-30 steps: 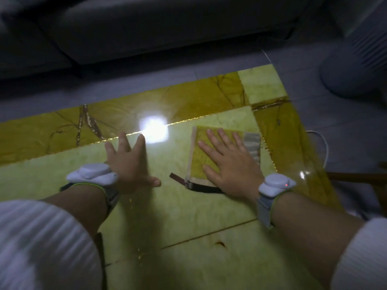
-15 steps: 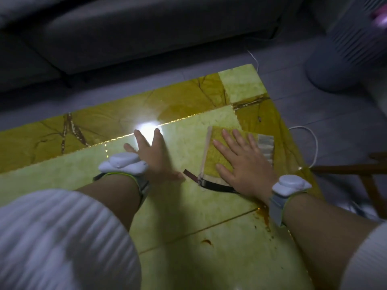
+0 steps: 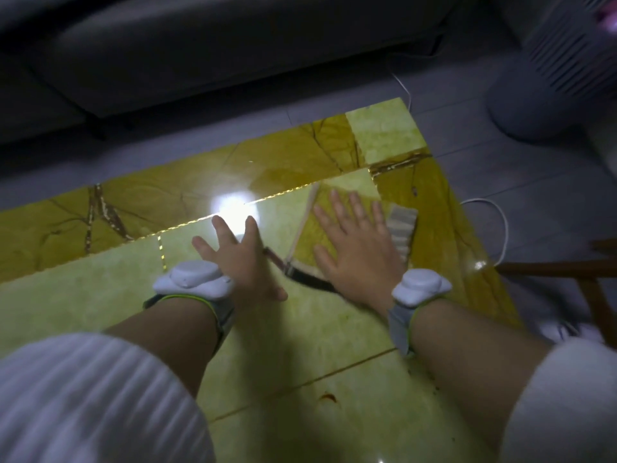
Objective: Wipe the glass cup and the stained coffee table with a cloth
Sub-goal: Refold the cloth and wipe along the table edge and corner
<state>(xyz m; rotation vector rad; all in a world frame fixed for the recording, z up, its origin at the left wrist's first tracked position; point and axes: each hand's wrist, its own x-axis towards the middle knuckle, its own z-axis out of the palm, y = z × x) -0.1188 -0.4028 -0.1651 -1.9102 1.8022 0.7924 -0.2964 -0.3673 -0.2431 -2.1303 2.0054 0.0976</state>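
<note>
We see the right hand [image 3: 359, 259] laid flat on the cloth [image 3: 309, 240] right of centre in the frame — fingers straight and slightly spread, the grip pinching nothing, palm pressing the cloth onto the worktop [image 3: 100, 295]. The left hand [image 3: 240, 259] rests just left of the cloth, its grip spread too, fingers apart on the glossy surface beside a bright glare. A small brown stain [image 3: 329, 397] sits lower centre — near the hands, apart from the cloth. A sofa [image 3: 200, 45] fills the upper left.
</note>
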